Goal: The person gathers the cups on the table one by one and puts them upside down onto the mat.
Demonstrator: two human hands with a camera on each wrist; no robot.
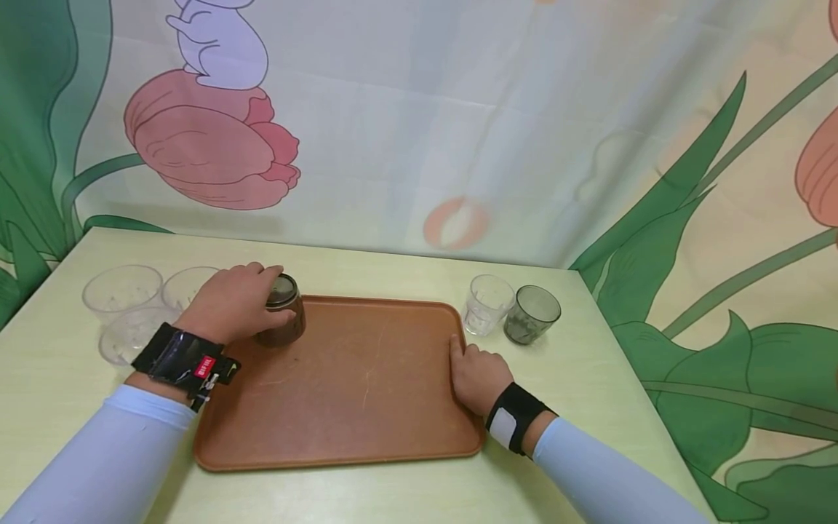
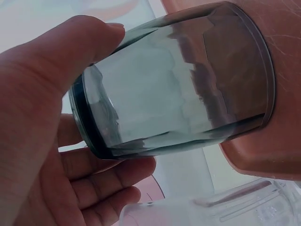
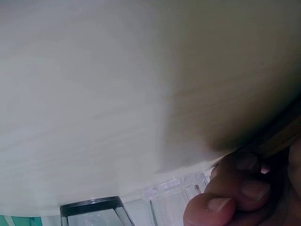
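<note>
My left hand grips a smoky grey drinking glass near its thick base. The glass is upside down, its rim at the back left corner of a brown tray. In the left wrist view, the thumb lies on one side of the smoky glass and the fingers on the other. At the tray's right edge, my right hand holds the rim, with the index finger along it. Curled fingers of that hand show in the right wrist view.
Several clear glasses stand left of the tray, including one clear glass farthest left. Beyond the tray's right back corner are another clear glass and a second smoky glass. A printed curtain hangs behind the pale table.
</note>
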